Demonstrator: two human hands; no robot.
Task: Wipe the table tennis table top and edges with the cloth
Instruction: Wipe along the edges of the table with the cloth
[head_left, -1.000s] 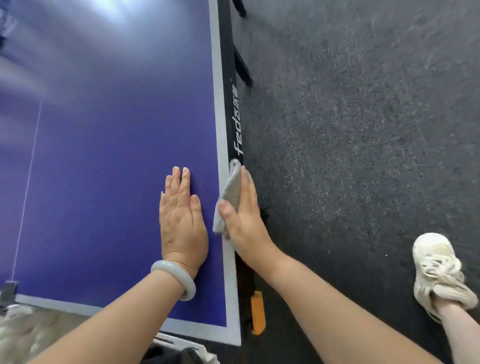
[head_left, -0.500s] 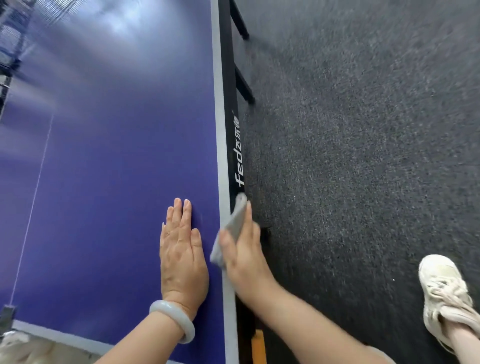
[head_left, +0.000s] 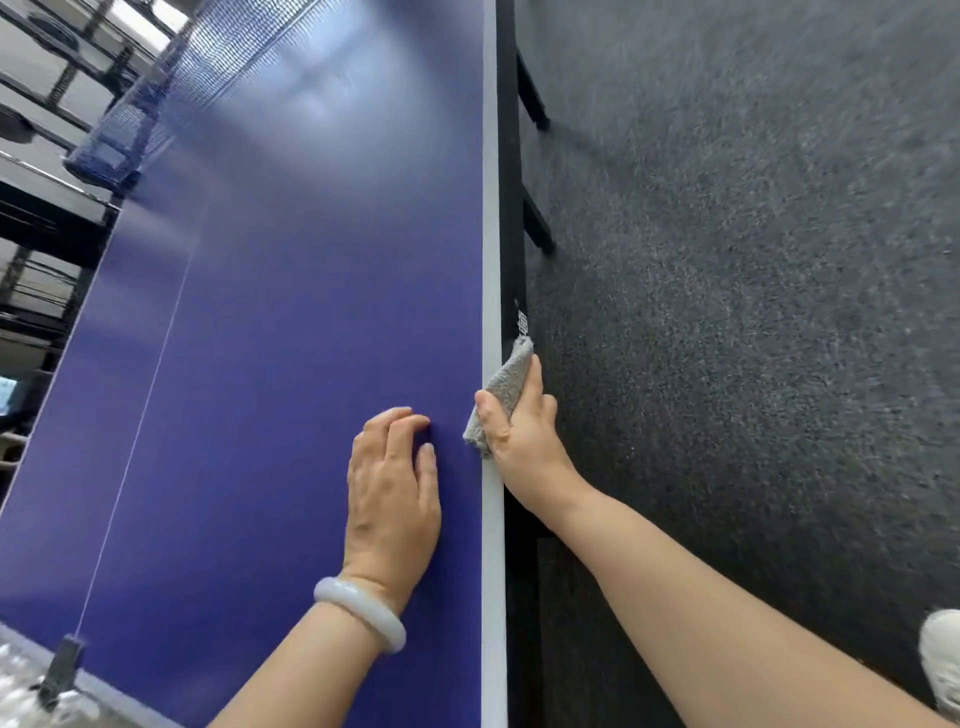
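The blue table tennis table top (head_left: 291, 332) fills the left half of the head view, with a white line along its right side and a black side edge (head_left: 511, 249) below it. My right hand (head_left: 519, 431) grips a folded grey cloth (head_left: 506, 387) and holds it against that right edge, thumb on top of the white line. On the blue surface just left of it, my left hand (head_left: 392, 493) rests palm down with its fingertips bent, holding nothing. A pale bangle sits on the left wrist.
The net (head_left: 171, 88) crosses the far end at the upper left. Dark grey carpet (head_left: 753, 312) lies right of the table, black table legs (head_left: 535, 223) stand under the edge, and my white shoe (head_left: 943, 660) is at the lower right.
My right hand has slid the cloth forward along the side edge, past the printed lettering. My left hand has moved forward with it and its fingertips have bent. The view has tilted up towards the net.
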